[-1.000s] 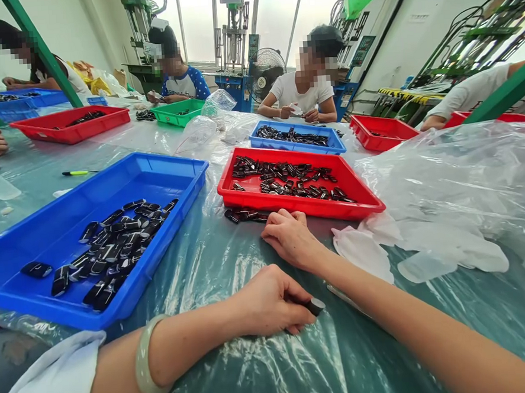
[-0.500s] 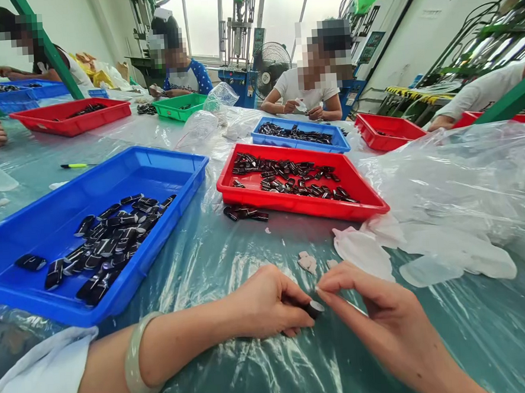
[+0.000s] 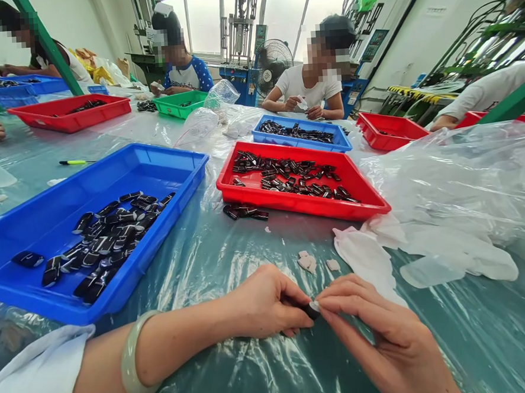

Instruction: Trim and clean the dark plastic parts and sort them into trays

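Brace firmly, touch lightly

Head view: gripping the black piece [image 3: 313, 313] in the left hand [image 3: 271, 302], over the plastic sheet [image 3: 199, 251]; bunching the right hand [image 3: 381, 325] at its pale end [image 3: 313, 305], pinch unclear. Best to keep square.

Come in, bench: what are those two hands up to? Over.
Left hand gripping small black piece. Right hand at its pale end. Pale scraps just beyond, not in the way.

Worktop [image 3: 195, 266], far edge: co-worker in white shirt [image 3: 298, 87] seated; black fan [image 3: 276, 71] standing beyond. Toward right edge: clear plastic [image 3: 457, 175], crumpled. Toward left edge: yellow-black pen [image 3: 77, 162].
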Demonstrator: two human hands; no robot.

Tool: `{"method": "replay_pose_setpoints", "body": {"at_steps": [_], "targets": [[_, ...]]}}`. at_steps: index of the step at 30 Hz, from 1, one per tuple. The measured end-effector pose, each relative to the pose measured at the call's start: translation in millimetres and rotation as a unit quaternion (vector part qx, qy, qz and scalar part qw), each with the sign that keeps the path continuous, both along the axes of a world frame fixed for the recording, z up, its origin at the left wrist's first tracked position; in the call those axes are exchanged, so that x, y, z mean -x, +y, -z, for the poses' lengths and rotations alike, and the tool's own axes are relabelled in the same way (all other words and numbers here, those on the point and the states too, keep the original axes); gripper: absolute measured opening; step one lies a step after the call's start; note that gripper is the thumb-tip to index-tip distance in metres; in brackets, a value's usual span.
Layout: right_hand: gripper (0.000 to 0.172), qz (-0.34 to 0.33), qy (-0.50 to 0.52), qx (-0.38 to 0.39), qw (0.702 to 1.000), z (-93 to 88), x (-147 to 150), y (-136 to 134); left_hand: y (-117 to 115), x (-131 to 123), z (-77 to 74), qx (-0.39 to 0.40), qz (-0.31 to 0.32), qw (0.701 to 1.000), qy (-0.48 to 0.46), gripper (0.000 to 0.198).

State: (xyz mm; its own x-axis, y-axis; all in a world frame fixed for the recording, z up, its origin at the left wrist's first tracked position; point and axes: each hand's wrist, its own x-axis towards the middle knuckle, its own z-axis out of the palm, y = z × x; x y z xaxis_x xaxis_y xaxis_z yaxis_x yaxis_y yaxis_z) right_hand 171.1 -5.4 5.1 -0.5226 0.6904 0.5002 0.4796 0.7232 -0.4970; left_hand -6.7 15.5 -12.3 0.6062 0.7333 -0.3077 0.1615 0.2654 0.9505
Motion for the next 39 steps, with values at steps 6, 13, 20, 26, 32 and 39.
{"method": "replay_pose_setpoints", "body": {"at_steps": [6, 13, 20, 26, 32, 39], "targets": [[0.015, 0.003, -0.041, -0.087, 0.995, 4.3, -1.5, -1.3, 0.0, 0.4, 0.8, 0.000, 0.003, 1.000, 0.002, 0.020], [0.019, 0.002, -0.042, -0.126, 0.991, 3.8, 0.6, -2.6, 0.2, -0.3, 0.6, -0.010, 0.004, 1.000, 0.003, 0.019], [0.018, 0.013, -0.046, -0.134, 0.990, 5.2, 3.0, -3.9, -0.3, 0.8, 4.2, -0.023, 0.009, 1.000, 0.006, 0.018], [0.018, 0.018, -0.055, -0.136, 0.989, 8.8, 0.3, -5.1, -1.0, 0.9, 5.2, -0.033, 0.007, 0.999, 0.006, 0.017], [0.020, 0.034, -0.078, -0.149, 0.985, 10.4, 2.6, -7.7, -1.7, -0.3, 4.1, -0.044, 0.005, 0.999, 0.010, 0.017], [0.018, 0.065, -0.085, -0.174, 0.979, 12.1, 5.0, -9.3, -2.3, -1.2, -1.3, -0.023, -0.008, 1.000, 0.009, 0.017]]}}
